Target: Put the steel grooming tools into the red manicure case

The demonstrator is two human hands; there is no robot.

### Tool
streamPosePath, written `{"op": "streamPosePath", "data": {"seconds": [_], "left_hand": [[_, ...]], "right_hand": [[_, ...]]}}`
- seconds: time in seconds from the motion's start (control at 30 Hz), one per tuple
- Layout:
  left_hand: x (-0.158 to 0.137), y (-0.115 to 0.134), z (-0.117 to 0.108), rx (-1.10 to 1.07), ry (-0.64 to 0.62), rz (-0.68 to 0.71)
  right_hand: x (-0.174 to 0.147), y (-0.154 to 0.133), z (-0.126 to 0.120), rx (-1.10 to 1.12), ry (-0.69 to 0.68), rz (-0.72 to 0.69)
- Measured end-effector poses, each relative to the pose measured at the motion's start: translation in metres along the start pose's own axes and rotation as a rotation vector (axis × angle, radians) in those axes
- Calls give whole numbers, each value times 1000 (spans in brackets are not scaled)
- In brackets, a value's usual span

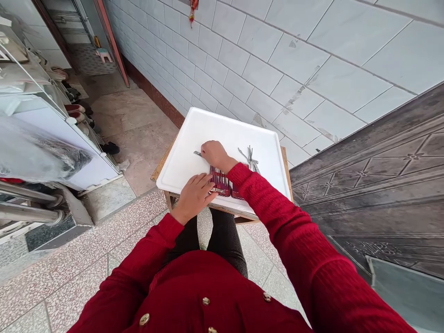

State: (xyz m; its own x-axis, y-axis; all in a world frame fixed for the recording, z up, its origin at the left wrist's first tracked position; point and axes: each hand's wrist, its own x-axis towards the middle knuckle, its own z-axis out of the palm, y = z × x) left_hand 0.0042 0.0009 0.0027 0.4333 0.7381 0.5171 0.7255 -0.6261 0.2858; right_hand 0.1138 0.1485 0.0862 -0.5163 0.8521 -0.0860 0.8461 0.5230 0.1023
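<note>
A dark red manicure case [222, 182] lies opened out on the white tabletop [183, 138], with several slim metal tools in its left half. My left hand [196, 195] rests at the case's left edge, fingers extended over its lower left corner. Above the case, my right hand [215, 155] is curled with the knuckles up, and its fingertips are hidden. Beside that fist a small flat metal tool [197, 153] shows; whether the fingers grip it I cannot tell. My right forearm hides part of the case. To its right, several loose metal tools [250, 157] lie in a pile.
The white top sits on a wooden table [160, 167] against a tiled wall [239, 69]. A dark carved panel [364, 180] stands at the right. On the left are a shelf with shoes [78, 111] and metal tubes [31, 210]. A small stool [103, 54] stands beyond the doorway.
</note>
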Motion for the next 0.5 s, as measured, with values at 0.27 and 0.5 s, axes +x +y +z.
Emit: {"op": "streamPosePath", "data": {"seconds": [0.27,0.5], "left_hand": [[0,0,1,-5,-1,-4],[0,0,1,3,7,-1]], "right_hand": [[4,-3,-2,-4,-42,-15],[1,-1,-9,18,-74,-59]]}}
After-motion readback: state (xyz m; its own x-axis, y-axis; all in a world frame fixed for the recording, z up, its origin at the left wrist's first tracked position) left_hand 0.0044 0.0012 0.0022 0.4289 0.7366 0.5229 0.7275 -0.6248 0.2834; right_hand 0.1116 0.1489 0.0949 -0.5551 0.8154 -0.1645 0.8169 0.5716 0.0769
